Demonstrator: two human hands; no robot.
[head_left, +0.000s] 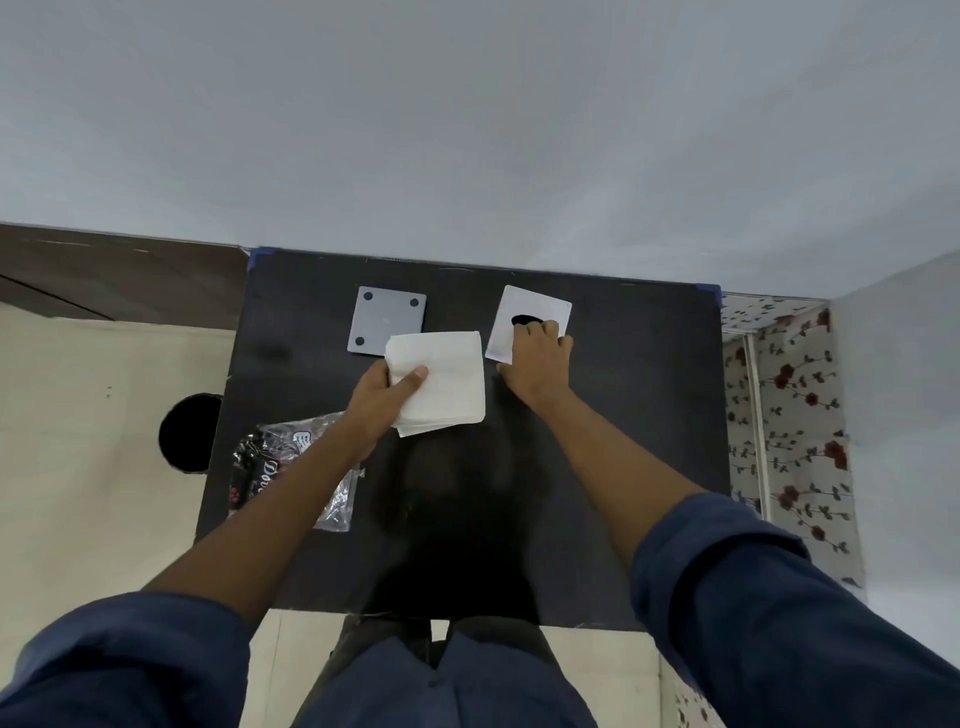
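Observation:
My left hand (387, 395) holds a stack of white folded napkins (447, 379) above the black table (623, 415), thumb on top. My right hand (537, 366) grips a white square box lid (524, 312) with a dark oval slot, fingers curled into the slot and over its near edge. A grey square base plate (387, 325) with round dark feet at its corners lies flat just left of the lid, partly under the napkins.
An opened clear plastic wrapper (270, 467) with printed lettering lies on the table's left side under my left forearm. A grey wall stands right behind the table. A flowered surface (789, 415) is to the right, cream floor to the left.

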